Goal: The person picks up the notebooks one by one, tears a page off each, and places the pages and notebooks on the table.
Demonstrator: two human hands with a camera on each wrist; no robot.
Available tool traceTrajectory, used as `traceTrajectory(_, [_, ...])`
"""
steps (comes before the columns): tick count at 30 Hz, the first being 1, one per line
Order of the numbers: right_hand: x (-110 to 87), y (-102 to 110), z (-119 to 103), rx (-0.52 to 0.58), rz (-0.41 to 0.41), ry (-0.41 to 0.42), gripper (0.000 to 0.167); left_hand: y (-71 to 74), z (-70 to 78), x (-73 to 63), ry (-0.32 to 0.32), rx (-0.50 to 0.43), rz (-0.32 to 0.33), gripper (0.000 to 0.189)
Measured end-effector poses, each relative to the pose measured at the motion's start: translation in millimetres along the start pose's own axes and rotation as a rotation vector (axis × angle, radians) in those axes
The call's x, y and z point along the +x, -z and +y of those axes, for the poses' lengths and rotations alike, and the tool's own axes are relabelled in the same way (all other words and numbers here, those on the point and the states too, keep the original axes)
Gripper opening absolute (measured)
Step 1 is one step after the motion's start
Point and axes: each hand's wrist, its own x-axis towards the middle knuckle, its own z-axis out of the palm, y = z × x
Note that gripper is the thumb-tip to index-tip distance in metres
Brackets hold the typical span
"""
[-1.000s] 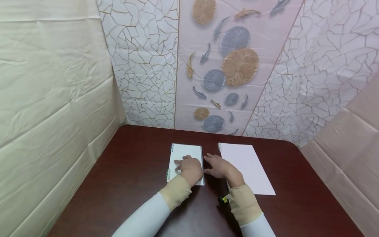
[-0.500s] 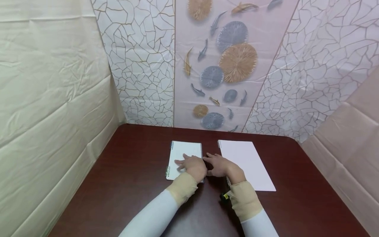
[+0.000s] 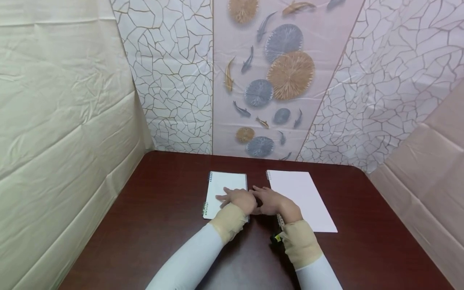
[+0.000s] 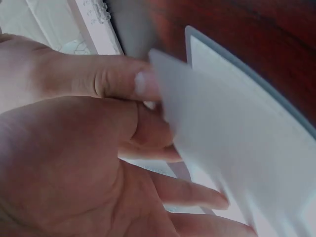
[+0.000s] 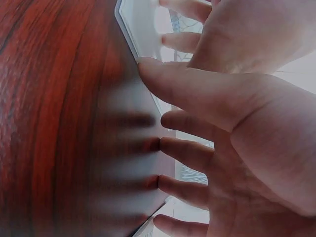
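A small spiral notebook (image 3: 221,180) lies on the table, a white page (image 4: 247,133) lifted at its corner from the right edge. My left hand (image 3: 241,199) is over its right half, fingers spread leftward. In the left wrist view the left thumb and index finger are at that page's edge, seeming to pinch it; their tips are partly hidden. My right hand (image 3: 273,203) is right beside the left, overlapping it in the head view. Its fingers (image 5: 185,153) extend loosely over the table, and its thumb tip (image 5: 146,66) reaches the notebook's edge.
A larger white spiral pad (image 3: 302,193) lies to the right, partly under the right wrist in view. Near the right cuff is a small black object with a yellow label (image 3: 277,238). Fabric-covered walls (image 3: 72,100) border the dark red table (image 3: 163,201).
The left hand has slid right across the notebook until it meets the right hand. The right hand has barely moved. The head view has shifted slightly.
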Motion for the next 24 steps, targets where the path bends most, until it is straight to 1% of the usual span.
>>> traceTrajectory(2, [0.1, 0.8, 0.1, -0.002, 0.013, 0.011, 0.069, 1.7, -0.7, -1.1, 0.000, 0.002, 0.005, 0.062])
traceTrajectory(4, [1.0, 0.8, -0.2, -0.008, 0.039, 0.025, 0.066, 3.8, -2.9, -2.2, -0.012, -0.013, 0.022, 0.066])
traceTrajectory(5, [1.7, 0.4, -0.7, -0.010, 0.056, 0.025, 0.066, 5.2, -4.5, -2.5, -0.017, -0.035, 0.028, 0.067])
traceTrajectory(8, [5.9, -2.9, -2.8, -0.032, 0.117, 0.020, 0.065, 9.6, -10.9, -3.5, -0.040, -0.134, 0.057, 0.063])
traceTrajectory(9, [7.7, -5.0, -3.7, -0.046, 0.139, 0.019, 0.065, 10.7, -13.2, -3.5, -0.047, -0.174, 0.069, 0.062])
traceTrajectory(11, [11.4, -9.9, -5.6, -0.059, 0.166, 0.016, 0.067, 12.1, -18.0, -3.6, -0.070, -0.224, 0.093, 0.059])
traceTrajectory(14, [15.8, -16.8, -8.7, -0.074, 0.202, 0.043, 0.072, 12.9, -26.0, -3.4, -0.122, -0.263, 0.126, 0.056])
traceTrajectory(17, [18.1, -22.0, -11.8, -0.059, 0.231, 0.067, 0.080, 15.0, -35.1, -3.7, -0.165, -0.318, 0.137, 0.048])
traceTrajectory(20, [19.1, -26.1, -15.1, -0.034, 0.207, 0.053, 0.086, 19.2, -45.4, -5.4, -0.212, -0.324, 0.142, 0.043])
traceTrajectory(24, [19.0, -28.7, -20.4, -0.035, 0.152, 0.010, 0.088, 27.3, -59.3, -11.1, -0.257, -0.293, 0.165, 0.047])
